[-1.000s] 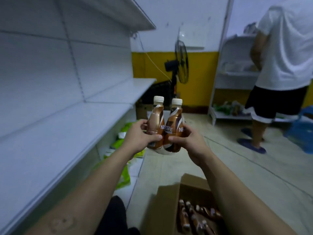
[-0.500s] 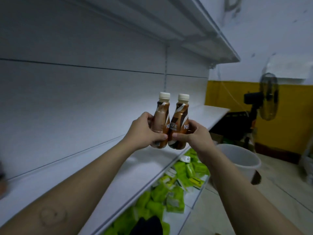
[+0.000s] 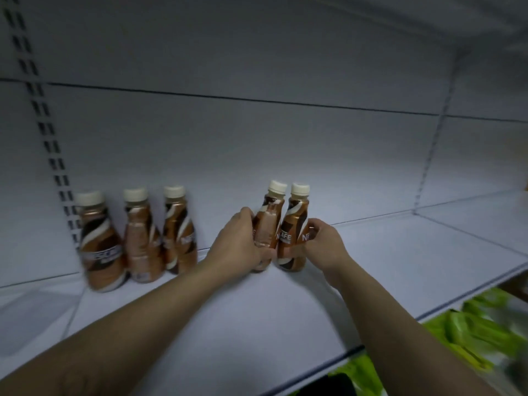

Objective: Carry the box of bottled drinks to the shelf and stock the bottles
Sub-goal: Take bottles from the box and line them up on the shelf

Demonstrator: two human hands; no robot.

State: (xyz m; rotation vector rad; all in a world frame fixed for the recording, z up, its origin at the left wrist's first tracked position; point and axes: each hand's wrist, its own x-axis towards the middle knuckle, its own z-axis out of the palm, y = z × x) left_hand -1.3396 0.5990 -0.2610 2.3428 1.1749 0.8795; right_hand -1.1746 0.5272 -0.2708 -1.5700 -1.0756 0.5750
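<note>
Change: half a second ago the pair of bottles hung in mid-air in front of the shelving. Now both are down near the back of the white metal shelf board (image 3: 400, 267), upright and touching each other.
Left hand (image 3: 238, 242): its fingers (image 3: 247, 218) curl round the brown plastic drink bottle with a cream cap (image 3: 268, 224), with the thumb across the front.
Right hand (image 3: 324, 247): its fingers (image 3: 313, 228) pinch the lower body of the second brown cream-capped bottle (image 3: 294, 228).
Contact: both bases sit at or just above the board; blur hides whether they rest on it.
Stocked row: three matching brown bottles (image 3: 141, 238) have come into view, standing against the white back panel (image 3: 257, 138) to the left, with a gap between them and the pair.
Box: out of view.
Below: green packets (image 3: 480, 332) lie on the lower shelf.
Meaning: placing this pair looks almost done. The likely remainder is to close the gap to the row, let go, then return for more bottles.
</note>
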